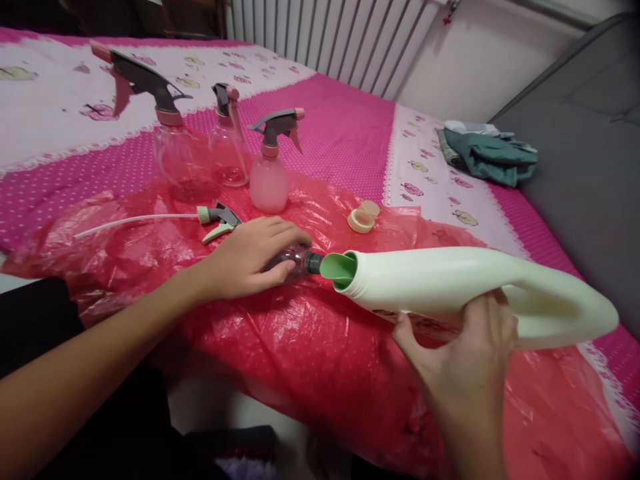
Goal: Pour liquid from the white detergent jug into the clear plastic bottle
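Observation:
My left hand (257,257) is wrapped round a small clear bottle (296,260) with a dark green neck, mostly hidden by my fingers. In my right hand (465,340) lies a large pale green detergent jug (430,270), tipped on its side with its mouth to the left. The jug's green pouring spout (339,268) meets the bottle's neck; whether liquid flows I cannot tell. Just behind my left hand lies a loose spray trigger head (220,219) with a green collar and a long thin tube. A yellowish translucent cap (364,217) sits behind the jug's mouth.
Three spray bottles with pink and grey triggers stand at the back left: a large one (180,157), a middle one (231,157) and a cloudy-filled one (269,183). Red plastic sheeting (320,353) covers the bed's front edge. Folded green cloth (493,153) lies by the grey headboard (575,120).

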`<state>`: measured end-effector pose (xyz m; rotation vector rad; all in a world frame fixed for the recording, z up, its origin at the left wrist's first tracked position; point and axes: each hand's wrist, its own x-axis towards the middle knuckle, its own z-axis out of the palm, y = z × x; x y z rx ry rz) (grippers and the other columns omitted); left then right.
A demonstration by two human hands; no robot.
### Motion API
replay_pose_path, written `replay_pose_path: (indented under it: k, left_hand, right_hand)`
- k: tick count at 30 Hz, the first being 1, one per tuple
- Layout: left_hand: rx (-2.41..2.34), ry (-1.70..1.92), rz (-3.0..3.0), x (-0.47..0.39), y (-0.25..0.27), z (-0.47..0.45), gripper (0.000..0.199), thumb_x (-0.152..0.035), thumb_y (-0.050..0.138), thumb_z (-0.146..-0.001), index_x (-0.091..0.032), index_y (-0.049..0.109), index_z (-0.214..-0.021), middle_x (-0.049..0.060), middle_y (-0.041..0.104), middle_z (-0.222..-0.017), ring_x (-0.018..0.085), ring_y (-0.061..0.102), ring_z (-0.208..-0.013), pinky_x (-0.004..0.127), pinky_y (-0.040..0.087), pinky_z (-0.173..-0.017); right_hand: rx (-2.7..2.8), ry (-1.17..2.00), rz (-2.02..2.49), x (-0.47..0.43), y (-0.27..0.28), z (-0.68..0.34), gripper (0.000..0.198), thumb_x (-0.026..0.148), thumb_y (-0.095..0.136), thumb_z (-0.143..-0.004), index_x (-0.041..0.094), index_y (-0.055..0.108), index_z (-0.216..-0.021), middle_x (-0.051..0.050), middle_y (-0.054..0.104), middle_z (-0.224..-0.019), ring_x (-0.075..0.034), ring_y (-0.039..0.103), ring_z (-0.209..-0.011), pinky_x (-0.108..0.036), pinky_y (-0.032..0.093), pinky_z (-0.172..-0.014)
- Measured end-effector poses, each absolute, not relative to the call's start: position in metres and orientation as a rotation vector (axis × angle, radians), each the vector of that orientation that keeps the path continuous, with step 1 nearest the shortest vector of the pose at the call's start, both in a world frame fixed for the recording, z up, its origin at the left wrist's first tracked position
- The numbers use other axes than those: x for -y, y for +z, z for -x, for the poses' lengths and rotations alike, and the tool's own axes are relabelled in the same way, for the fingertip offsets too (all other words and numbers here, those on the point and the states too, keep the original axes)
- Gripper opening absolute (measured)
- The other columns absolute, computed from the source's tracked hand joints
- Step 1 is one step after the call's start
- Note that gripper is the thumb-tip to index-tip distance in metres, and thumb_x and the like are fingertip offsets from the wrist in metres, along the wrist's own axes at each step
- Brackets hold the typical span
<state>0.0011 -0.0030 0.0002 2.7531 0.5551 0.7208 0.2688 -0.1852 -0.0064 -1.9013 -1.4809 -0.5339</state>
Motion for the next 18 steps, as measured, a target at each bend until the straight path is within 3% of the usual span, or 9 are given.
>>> replay_pose_path:
  k: [9, 18]
  left_hand:
    - [-0.555, 0.718, -2.764, 0.0037, -0.0001, -0.0001, 0.032, -0.042, 0.045, -0.106, -0.021, 0.060, -0.124, 0.010, 0.072, -0.118, 0.028, 0.067, -0.103, 0.041, 0.047, -0.091]
    - [-0.549, 0.714, -2.757, 0.0031, 0.0006, -0.0009, 0.032, -0.042, 0.045, -0.106, -0.020, 0.060, -0.124, 0.010, 0.072, -0.119, 0.028, 0.067, -0.104, 0.041, 0.047, -0.092]
  right_hand:
    - [1.485, -0.523, 1.883, 0.1857, -0.0057, -0.2699, 0.076, 0.055, 0.063, -0.087, 0.002, 0.057, -0.141, -0.028, 0.059, -0.139, -0.051, 0.047, -0.140, -0.074, 0.035, -0.116]
    - [1.468, -0.573, 1.905, 0.1839, -0.0043, -0.2655, 0.079, 0.050, 0.061, -0.084, -0.007, 0.058, -0.139, -0.034, 0.060, -0.135, -0.056, 0.050, -0.136, -0.077, 0.039, -0.112]
